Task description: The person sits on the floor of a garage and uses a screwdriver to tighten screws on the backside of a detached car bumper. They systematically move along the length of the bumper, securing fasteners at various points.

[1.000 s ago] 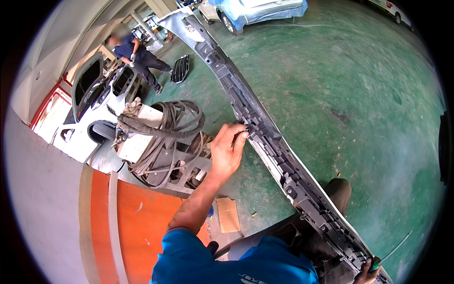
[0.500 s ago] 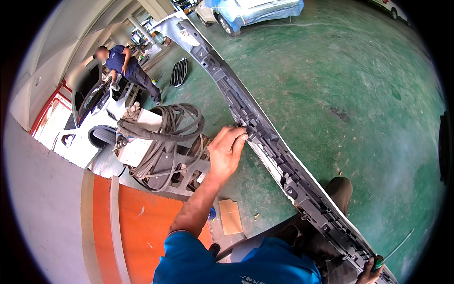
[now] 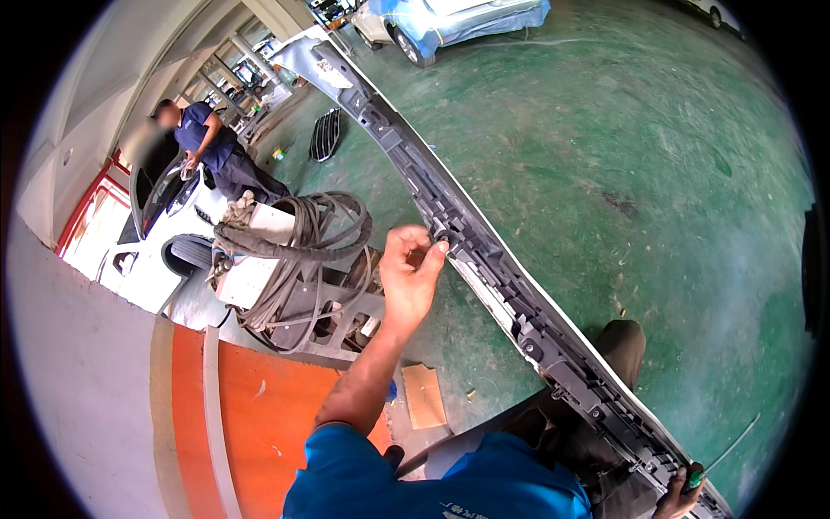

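Note:
A long car trim panel (image 3: pixel 471 221), white along its outer edge with black plastic ribs and brackets on the side facing me, runs slantwise from the far upper left down to the lower right. At its near-left edge, about halfway along, my left hand (image 3: pixel 408 275) is closed, thumb and curled fingers at the black brackets. Whatever lies between those fingertips is too small to make out. My right hand (image 3: pixel 676 500), partly cut off by the lower border, grips a screwdriver (image 3: pixel 694 477) with a green handle, its shaft pointing up and right. That hand is also against the panel's near end.
Left of the panel stands a machine (image 3: pixel 303 303) draped with coiled cables (image 3: pixel 333 221). A black grille (image 3: pixel 326 136) and a piece of cardboard (image 3: pixel 423 396) lie on the green floor. A co-worker (image 3: pixel 216 147) leans over a white car (image 3: pixel 156 259). Another car (image 3: pixel 458 19) is partly covered in blue sheeting.
My left hand's fingers have curled back and loosened slightly at the panel's edge. The co-worker leans a little differently. My right hand and the screwdriver have hardly moved.

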A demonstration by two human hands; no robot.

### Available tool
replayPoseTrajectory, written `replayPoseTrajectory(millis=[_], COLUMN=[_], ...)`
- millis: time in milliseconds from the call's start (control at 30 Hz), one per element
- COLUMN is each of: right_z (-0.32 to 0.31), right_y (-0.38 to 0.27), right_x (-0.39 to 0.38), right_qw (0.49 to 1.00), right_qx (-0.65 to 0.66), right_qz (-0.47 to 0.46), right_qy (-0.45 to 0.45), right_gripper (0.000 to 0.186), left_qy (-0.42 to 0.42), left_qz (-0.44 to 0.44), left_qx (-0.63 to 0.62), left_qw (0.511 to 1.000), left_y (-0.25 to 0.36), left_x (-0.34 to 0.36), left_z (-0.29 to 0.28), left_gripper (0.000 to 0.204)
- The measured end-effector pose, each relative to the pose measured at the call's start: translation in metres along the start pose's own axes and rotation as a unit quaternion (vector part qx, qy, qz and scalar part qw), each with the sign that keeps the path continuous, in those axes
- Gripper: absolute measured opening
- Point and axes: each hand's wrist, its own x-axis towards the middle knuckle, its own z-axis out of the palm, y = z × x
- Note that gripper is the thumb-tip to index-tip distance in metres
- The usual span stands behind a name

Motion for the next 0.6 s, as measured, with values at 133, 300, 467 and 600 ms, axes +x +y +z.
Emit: replayPoseTrajectory(millis=[133, 300, 467, 600], right_z=[-0.006, -0.010, -0.010, -0.009], right_y=[0.018, -0.023, -0.029, -0.006], right_x=[-0.012, 0.002, 0.007, -0.005], right_qw=[0.999, 0.962, 0.965, 0.985], right_qx=[-0.031, -0.143, -0.117, -0.070], right_qz=[0.026, 0.221, 0.220, 0.148], right_qy=[-0.002, -0.071, -0.076, -0.054], right_gripper=[0.040, 0.040, 0.040, 0.040], left_qy=[0.007, -0.098, -0.151, -0.157], left_qz=[-0.064, -0.128, -0.202, -0.212], left_qx=[0.034, -0.224, -0.349, -0.384], left_qw=[0.997, 0.961, 0.902, 0.885], left_y=[0.000, -0.001, -0.017, -0.031], left_x=[-0.002, -0.009, 0.008, 0.014], left_z=[0.006, 0.013, 0.017, 0.029], left_gripper=[0.061, 0.061, 0.035, 0.040])
